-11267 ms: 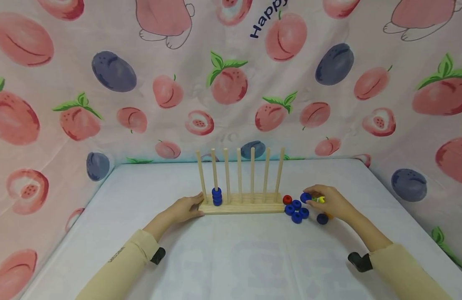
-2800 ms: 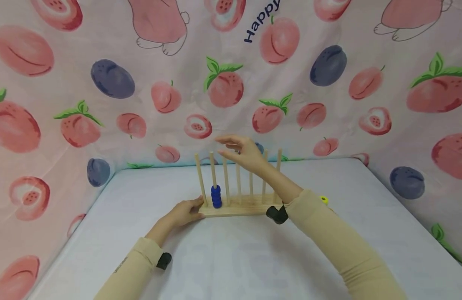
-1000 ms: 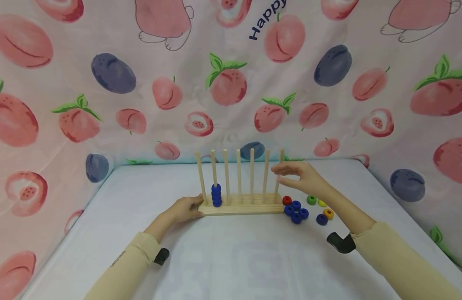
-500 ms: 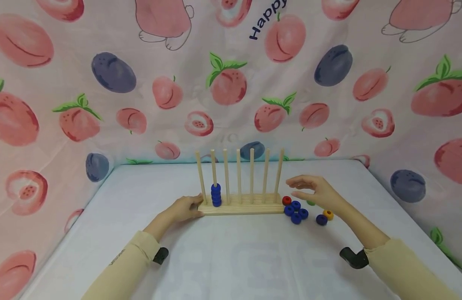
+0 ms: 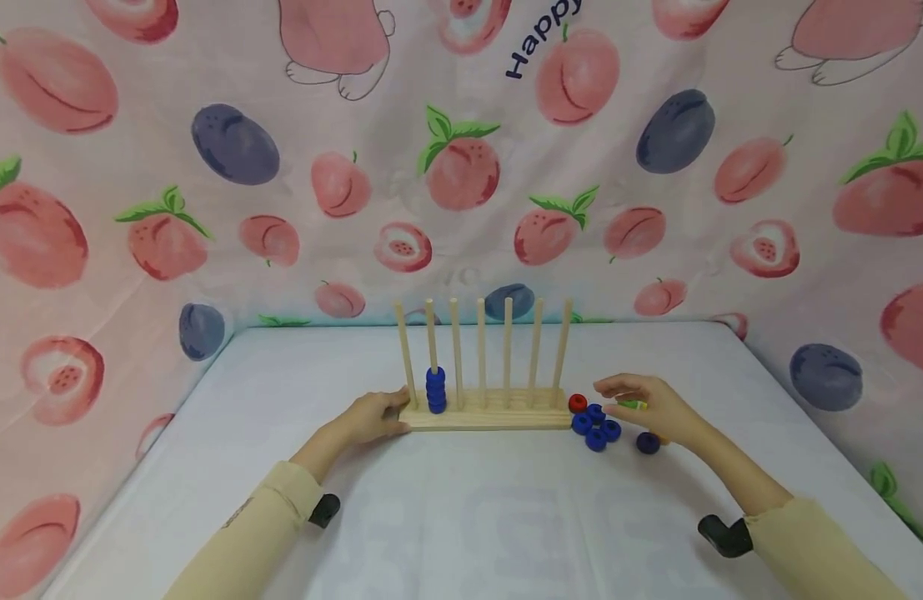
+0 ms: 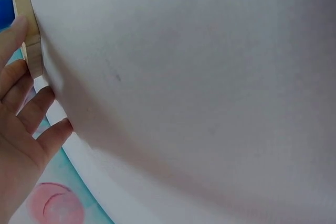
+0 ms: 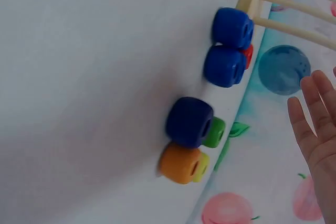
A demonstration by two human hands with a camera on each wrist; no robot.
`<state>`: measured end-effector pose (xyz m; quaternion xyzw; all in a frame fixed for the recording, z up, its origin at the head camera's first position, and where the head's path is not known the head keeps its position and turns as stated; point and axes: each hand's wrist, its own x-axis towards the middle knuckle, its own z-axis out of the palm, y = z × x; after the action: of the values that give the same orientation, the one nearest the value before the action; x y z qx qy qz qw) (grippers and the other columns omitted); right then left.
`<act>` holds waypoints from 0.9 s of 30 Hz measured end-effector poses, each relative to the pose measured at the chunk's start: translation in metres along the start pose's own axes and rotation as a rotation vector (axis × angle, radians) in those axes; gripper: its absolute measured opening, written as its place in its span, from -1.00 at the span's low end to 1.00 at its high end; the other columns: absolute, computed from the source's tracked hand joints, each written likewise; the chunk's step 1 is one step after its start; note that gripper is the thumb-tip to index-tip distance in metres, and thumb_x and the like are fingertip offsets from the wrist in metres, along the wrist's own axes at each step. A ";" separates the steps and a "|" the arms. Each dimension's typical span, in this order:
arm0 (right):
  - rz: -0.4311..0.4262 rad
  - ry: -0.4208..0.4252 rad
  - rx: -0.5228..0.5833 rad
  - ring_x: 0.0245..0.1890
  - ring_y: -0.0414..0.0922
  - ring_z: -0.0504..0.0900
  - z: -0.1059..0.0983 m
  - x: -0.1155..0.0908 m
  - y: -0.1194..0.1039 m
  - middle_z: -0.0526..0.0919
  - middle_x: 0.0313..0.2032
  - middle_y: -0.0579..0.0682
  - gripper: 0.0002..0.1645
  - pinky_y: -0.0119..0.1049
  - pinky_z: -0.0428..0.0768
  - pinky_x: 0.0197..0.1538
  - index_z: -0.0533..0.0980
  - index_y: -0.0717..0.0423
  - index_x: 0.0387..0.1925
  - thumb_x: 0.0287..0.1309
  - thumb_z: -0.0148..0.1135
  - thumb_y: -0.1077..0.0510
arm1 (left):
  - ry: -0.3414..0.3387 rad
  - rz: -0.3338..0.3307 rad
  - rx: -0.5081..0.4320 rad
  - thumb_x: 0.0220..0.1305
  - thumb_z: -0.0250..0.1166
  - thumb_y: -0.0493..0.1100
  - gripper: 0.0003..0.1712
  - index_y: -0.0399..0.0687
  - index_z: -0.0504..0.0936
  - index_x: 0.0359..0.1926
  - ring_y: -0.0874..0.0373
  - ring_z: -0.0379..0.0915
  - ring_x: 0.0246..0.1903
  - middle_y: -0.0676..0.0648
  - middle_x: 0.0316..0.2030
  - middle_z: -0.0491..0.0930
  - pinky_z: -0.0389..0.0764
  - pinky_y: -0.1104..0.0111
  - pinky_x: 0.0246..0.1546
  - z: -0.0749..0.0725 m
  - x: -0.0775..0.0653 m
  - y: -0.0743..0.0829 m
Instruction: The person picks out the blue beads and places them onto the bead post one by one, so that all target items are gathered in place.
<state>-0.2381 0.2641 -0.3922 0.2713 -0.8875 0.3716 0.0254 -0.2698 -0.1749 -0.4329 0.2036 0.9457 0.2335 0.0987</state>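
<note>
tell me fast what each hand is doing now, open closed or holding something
Left hand: closed, holding the left end of the wooden base.
Right hand: open, holding nothing, near the loose beads.

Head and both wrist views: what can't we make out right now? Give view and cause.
Orange round bead, head view: mostly hidden behind the bare right hand.
Red round bead, right-wrist view: mostly hidden behind blue round beads.
Light wooden peg rack, left-wrist view: mostly cut off by the left edge.
Right hand, right-wrist view: cut off by the right edge.
</note>
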 end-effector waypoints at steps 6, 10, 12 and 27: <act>0.071 -0.021 -0.026 -0.05 0.16 0.60 0.001 -0.009 0.012 0.63 -0.04 0.26 -0.59 0.12 0.55 0.04 0.50 0.31 0.02 0.17 0.25 0.17 | 0.003 -0.001 -0.006 0.22 0.29 -0.09 -0.30 -0.27 0.30 0.31 -0.21 0.16 0.33 -0.21 0.33 0.25 0.20 0.00 0.34 0.001 0.002 0.000; 0.081 -0.038 -0.050 -0.05 0.18 0.60 0.001 -0.012 0.021 0.62 -0.04 0.26 -0.58 0.12 0.57 0.01 0.50 0.32 0.01 0.15 0.27 0.18 | -0.003 -0.003 -0.006 0.22 0.28 -0.08 -0.29 -0.25 0.28 0.32 -0.20 0.15 0.34 -0.20 0.34 0.23 0.19 0.00 0.35 0.001 0.003 -0.001; 0.072 -0.049 -0.060 -0.06 0.18 0.59 0.001 -0.013 0.026 0.63 -0.05 0.26 -0.57 0.09 0.58 0.00 0.50 0.33 0.01 0.13 0.28 0.18 | -0.002 -0.003 -0.006 0.22 0.29 -0.08 -0.28 -0.25 0.27 0.32 -0.20 0.15 0.34 -0.20 0.34 0.24 0.19 -0.01 0.35 0.002 0.004 0.000; 0.111 -0.133 -0.080 -0.04 0.21 0.59 0.002 -0.012 0.041 0.61 -0.06 0.32 -0.53 0.04 0.58 0.02 0.49 0.40 -0.02 0.10 0.31 0.16 | 0.014 -0.006 -0.009 0.20 0.30 -0.09 -0.29 -0.28 0.30 0.30 -0.24 0.18 0.31 -0.24 0.32 0.26 0.22 -0.06 0.31 0.000 0.000 0.000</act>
<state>-0.2485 0.2922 -0.4228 0.2446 -0.9150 0.3180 -0.0436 -0.2698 -0.1746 -0.4329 0.1985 0.9459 0.2388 0.0938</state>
